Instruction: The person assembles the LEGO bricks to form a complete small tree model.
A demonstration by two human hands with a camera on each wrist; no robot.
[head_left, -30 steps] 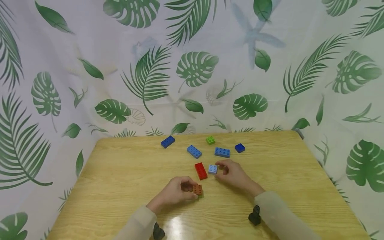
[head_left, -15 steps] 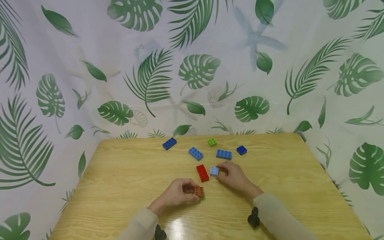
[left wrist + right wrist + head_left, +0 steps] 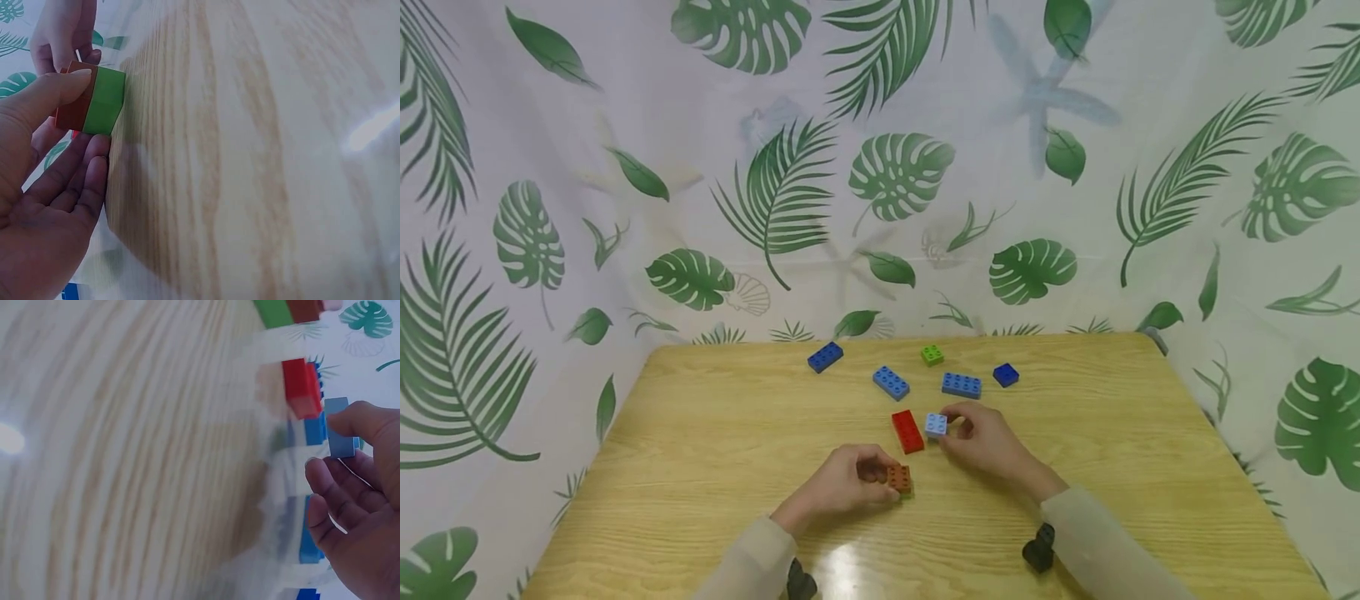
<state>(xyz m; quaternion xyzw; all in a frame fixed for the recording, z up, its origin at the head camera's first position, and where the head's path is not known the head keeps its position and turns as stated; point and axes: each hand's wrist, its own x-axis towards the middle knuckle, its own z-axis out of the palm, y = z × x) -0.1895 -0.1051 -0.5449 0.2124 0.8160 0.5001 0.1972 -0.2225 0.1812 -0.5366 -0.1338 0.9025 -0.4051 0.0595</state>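
My left hand (image 3: 844, 481) pinches a brown toy brick (image 3: 898, 477) between thumb and fingers. Under that brick sits a green brick (image 3: 105, 101), stacked flush with it and close over the table in the left wrist view. My right hand (image 3: 985, 437) pinches a small light blue square brick (image 3: 936, 425); in the right wrist view this light blue brick (image 3: 340, 428) is held off the tabletop, thumb on its near face. Just left of it a red brick (image 3: 907, 432) lies on the table, between the two hands.
Behind the hands lie two mid-blue long bricks (image 3: 891, 382), a darker blue long brick (image 3: 825, 357), a lime green square brick (image 3: 932, 355) and a dark blue square brick (image 3: 1006, 375). The wooden table (image 3: 715, 417) ends at a leaf-print cloth (image 3: 820, 208).
The whole head view has shifted slightly. Both hands keep their hold on the same bricks and have hardly moved relative to the table.
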